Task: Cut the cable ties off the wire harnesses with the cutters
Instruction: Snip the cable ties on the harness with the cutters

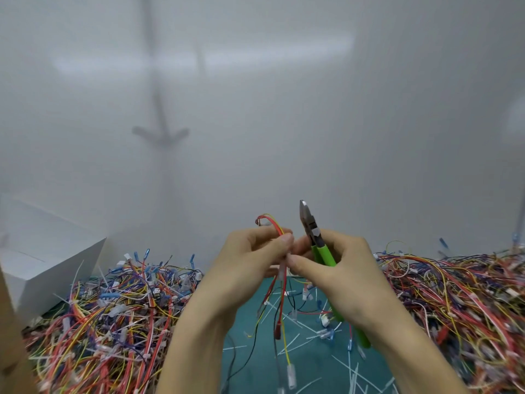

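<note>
— What's nearest, mid-frame?
— Left hand [250,263] pinching a thin red-and-yellow wire harness [281,302]. The right hand [346,268] has its grip curled round green-handled steel cutters [324,254], tips up.
— Beyond?
— Cut white plastic ties [291,341] on the teal worktop [255,373], with tangled multicoloured wire piles [113,308] on both sides.

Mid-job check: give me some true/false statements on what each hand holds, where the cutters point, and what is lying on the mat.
1. The right hand grips the green-handled metal cutters. True.
2. The cutters' tip points down at the teal mat. False: it points up, away from the mat.
3. The left hand holds a thin harness of red and yellow wires. True.
4. No cut ties lie on the mat. False: white cut cable ties are scattered over it.
5. Tangled multicoloured wire heaps lie only on the left. False: another lies on the right.
</note>
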`<state>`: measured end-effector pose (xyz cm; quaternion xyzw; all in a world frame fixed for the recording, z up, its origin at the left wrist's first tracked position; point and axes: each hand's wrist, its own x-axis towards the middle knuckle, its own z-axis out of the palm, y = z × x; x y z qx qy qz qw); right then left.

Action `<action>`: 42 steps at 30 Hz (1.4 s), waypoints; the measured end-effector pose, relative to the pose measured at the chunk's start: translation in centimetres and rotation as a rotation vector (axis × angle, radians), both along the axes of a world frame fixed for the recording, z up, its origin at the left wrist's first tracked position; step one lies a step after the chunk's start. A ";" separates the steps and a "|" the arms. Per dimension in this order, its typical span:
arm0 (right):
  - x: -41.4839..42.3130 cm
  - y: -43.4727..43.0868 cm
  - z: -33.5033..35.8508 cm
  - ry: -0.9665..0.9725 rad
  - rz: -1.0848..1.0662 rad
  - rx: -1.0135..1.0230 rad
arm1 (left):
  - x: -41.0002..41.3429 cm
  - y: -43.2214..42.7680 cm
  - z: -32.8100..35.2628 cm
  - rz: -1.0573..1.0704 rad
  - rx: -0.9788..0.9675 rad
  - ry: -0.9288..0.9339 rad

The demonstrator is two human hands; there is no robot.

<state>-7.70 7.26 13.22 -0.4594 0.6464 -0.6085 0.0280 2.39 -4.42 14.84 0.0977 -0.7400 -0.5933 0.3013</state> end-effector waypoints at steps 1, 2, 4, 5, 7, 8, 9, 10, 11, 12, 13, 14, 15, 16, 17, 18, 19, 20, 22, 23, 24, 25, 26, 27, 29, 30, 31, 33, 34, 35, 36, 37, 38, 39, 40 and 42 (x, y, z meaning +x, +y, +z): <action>-0.1 0.0 -0.1 0.006 -0.025 -0.002 | 0.0 0.1 0.0 -0.001 -0.041 -0.027; -0.2 0.0 -0.1 0.008 -0.046 -0.008 | 0.1 0.3 0.0 -0.007 -0.068 -0.047; -0.2 0.0 -0.2 -0.003 -0.071 -0.022 | 0.1 0.4 0.1 -0.009 -0.085 -0.063; -0.1 0.0 -0.2 -0.013 -0.083 -0.026 | 0.1 0.4 0.1 -0.003 -0.082 -0.061; -0.1 -0.1 -0.2 -0.039 -0.102 -0.020 | 0.1 0.3 0.1 0.021 -0.068 -0.035; -0.2 -0.1 -0.2 -0.053 -0.110 -0.014 | 0.1 0.1 0.1 0.038 -0.059 -0.018; -0.3 -0.1 -0.2 -0.064 -0.117 -0.003 | 0.1 0.0 0.0 0.057 -0.048 -0.001; -0.4 0.0 -0.2 -0.075 -0.122 0.012 | 0.1 -0.1 0.0 0.075 -0.041 0.012; -0.5 0.1 -0.1 -0.084 -0.122 0.030 | 0.2 -0.2 0.0 0.089 -0.037 0.023; -0.6 0.2 0.0 -0.094 -0.121 0.046 | 0.2 -0.3 -0.1 0.101 -0.029 0.037; -0.6 0.4 0.1 -0.105 -0.119 0.059 | 0.2 -0.4 -0.1 0.112 -0.009 0.056; -0.7 0.5 0.2 -0.117 -0.117 0.076 | 0.2 -0.5 -0.1 0.123 0.022 0.077; -0.8 0.6 0.2 -0.126 -0.114 0.102 | 0.2 -0.5 -0.2 0.133 0.056 0.097; -0.8 0.7 0.3 -0.137 -0.107 0.135 | 0.1 -0.6 -0.2 0.145 0.083 0.114; -0.9 0.7 0.3 -0.155 -0.095 0.163 | 0.1 -0.6 -0.2 0.158 0.097 0.126; -1.0 0.8 0.3 -0.179 -0.081 0.186 | 0.1 -0.7 -0.2 0.171 0.104 0.135; -1.1 0.8 0.3 -0.202 -0.072 0.210 | 0.1 -0.8 -0.3 0.181 0.109 0.143; -1.2 0.8 0.3 -0.211 -0.070 0.241 | 0.1 -0.9 -0.3 0.187 0.114 0.149; -1.4 0.9 0.2 -0.168 -0.079 0.338 | 0.1 -0.9 -0.2 0.188 0.125 0.153; -1.5 1.0 0.1 -0.118 -0.082 0.403 | 0.1 -0.9 -0.2 0.184 0.132 0.155; -1.4 1.1 0.0 -0.058 -0.080 0.473 | 0.1 -0.9 -0.2 0.179 0.138 0.155; -1.4 1.2 -0.1 0.002 -0.074 0.540 | 0.1 -0.8 -0.1 0.177 0.144 0.156; -1.3 1.3 -0.2 0.054 -0.064 0.595 | 0.1 -0.8 -0.1 0.176 0.149 0.158; -1.1 1.3 -0.3 0.097 -0.052 0.633 | 0.0 -0.7 -0.1 0.176 0.155 0.161; -0.8 1.3 -0.3 0.162 -0.027 0.648 | 0.0 -0.6 0.0 0.180 0.169 0.168; -0.6 1.2 -0.2 0.184 -0.016 0.631 | 0.0 -0.6 0.0 0.183 0.178 0.172; -0.4 1.1 -0.1 0.199 -0.012 0.603 | 0.0 -0.5 0.0 0.186 0.188 0.178; -0.2 1.0 0.1 0.213 -0.017 0.536 | 0.0 -0.5 0.0 0.188 0.202 0.189; -0.1 1.0 0.1 0.212 -0.015 0.503 | 0.0 -0.5 0.0 0.187 0.204 0.192; -0.2 1.0 0.1 0.205 -0.008 0.475 | 0.1 -0.6 0.0 0.183 0.203 0.193; -0.2 0.9 0.1 0.196 0.000 0.451 | 0.1 -0.6 0.0 0.175 0.203 0.192; -0.2 0.9 0.1 0.187 0.008 0.432 | 0.2 -0.7 0.0 0.167 0.202 0.188; -0.2 0.9 0.1 0.183 0.013 0.414 | 0.2 -0.7 0.0 0.158 0.204 0.184; -0.3 0.9 0.1 0.192 0.017 0.402 | 0.2 -0.7 0.0 0.145 0.210 0.182; -0.3 0.8 0.1 0.209 0.020 0.395 | 0.2 -0.7 0.0 0.130 0.219 0.183; -0.4 0.8 -0.1 0.238 0.028 0.397 | 0.1 -0.6 0.0 0.112 0.230 0.190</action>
